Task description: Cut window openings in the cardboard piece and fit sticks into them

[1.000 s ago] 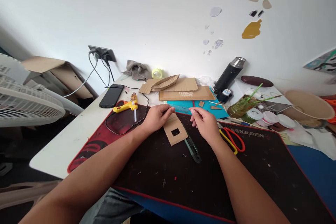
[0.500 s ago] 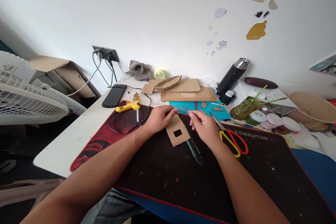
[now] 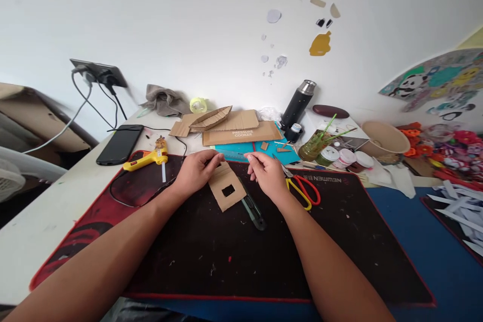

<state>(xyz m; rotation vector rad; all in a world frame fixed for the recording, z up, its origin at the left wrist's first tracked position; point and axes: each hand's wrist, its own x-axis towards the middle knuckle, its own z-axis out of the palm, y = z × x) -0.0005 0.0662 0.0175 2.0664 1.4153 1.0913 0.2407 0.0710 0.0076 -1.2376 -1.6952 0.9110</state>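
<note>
Our left hand (image 3: pixel 199 168) has thumb + index pressed together; our right hand (image 3: pixel 266 171) is likewise. Btwn them runs a thin, see-through plastic ruler (image 3: pixel 232 155), apparently pinched at both ends, tho our fingers hide the ends. It's at the far side of the black, red-edged cloth mat (image 3: pixel 279 261), in front of a flat bright-blue sheet (image 3: pixel 269 157); can't tell if it's lifted.

We'd guess the ruler's v. light, stiff-ish but bendy mid-length, smooth so a bit slippery, & prob. brittle if flexed hard. Best hold: each end, thumb on the flat face.

Just below our left fingers is a tan rectangular cardboard piece (image 3: pixel 226 176) w/ a squarish cut-out; can't tell if we're touching it. Prob. light, firm, weakest round the hole, so hold by outer edges. A dark-green box cutter (image 3: pixel 253 211) lies right beside it, tip end hidden.

Near our right wrist: scissors w/ red & yellow handles (image 3: pixel 301 191). Further out, L side: yellow glue gun (image 3: pixel 147 160), then black phone (image 3: pixel 119 145). At back: tan printed cardboard strip (image 3: pixel 241 134) & tilted black flask (image 3: pixel 299 104).
</note>
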